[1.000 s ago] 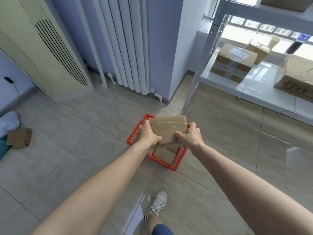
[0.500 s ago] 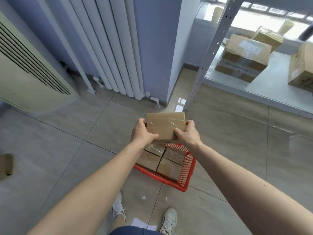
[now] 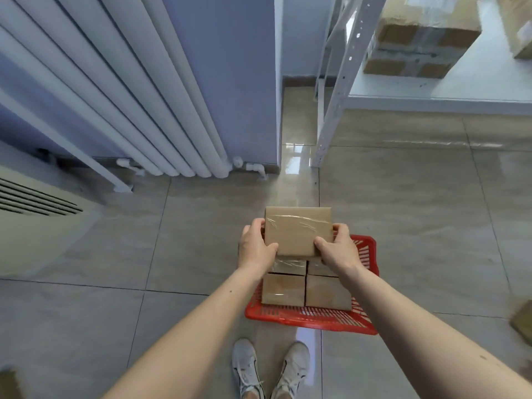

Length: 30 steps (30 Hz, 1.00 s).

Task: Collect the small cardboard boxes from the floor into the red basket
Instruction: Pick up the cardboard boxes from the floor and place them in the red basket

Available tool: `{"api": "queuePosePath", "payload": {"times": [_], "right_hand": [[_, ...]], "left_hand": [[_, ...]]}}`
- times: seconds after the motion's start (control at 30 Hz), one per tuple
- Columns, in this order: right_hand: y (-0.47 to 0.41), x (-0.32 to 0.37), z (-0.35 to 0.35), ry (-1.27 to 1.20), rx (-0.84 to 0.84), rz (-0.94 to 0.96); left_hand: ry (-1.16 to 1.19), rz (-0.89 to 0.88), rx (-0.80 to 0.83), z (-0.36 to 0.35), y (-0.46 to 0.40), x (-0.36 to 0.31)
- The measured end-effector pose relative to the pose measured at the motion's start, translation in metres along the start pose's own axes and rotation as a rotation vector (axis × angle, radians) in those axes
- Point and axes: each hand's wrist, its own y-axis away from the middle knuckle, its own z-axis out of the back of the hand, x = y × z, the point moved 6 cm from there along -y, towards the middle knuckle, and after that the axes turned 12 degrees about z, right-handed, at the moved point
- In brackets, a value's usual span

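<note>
One small cardboard box [image 3: 298, 231] is held in the air between two bare hands, above the far end of the red basket [image 3: 313, 317]. It is flat and rectangular, of plain brown board, with a strip of clear glossy tape wrinkled across its top face. The left hand [image 3: 254, 249] is curled round its left edge, thumb laid on the top face; the right hand [image 3: 338, 249] is curled round its right edge in the same way.

One basket is counted: red plastic, rectangular, with slotted walls and a thick rim, set on the floor [image 3: 417, 226] just ahead of two pale laced shoes [image 3: 270, 370]. Four boxes in the basket [image 3: 305, 289] are seen, laid flat in two rows of two, edges touching; the far pair is largely hidden by the held box and the wrists. All are brown board with clear tape.

One further brown box [image 3: 522, 323] is cut off by the right edge, on the floor well apart from the basket, and is blurred.

The floor is of large grey glossy tiles with thin dark joints. One white ribbed radiator [image 3: 144, 105] of tall rounded columns is mounted on a lilac wall. One white perforated metal shelf post [image 3: 336, 96] stands on the tiles; one large taped carton [image 3: 417, 41] is stored on the shelf. One cream louvred unit [image 3: 34, 214] occupies the left edge.
</note>
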Motion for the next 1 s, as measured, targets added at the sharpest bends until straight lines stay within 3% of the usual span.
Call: {"api": "queuePosePath", "payload": {"times": [0.53,1.0], "right_hand": [[-0.133,-0.216,-0.162,-0.011,0.039,-0.179],[-0.18,-0.272,-0.209,-0.006,0.043,-0.23]], "left_hand": [[-0.115,0.179,0.144,-0.172,-0.181,0.184],[-0.176,0.152,0.18,-0.21,-0.231,0.222]]}}
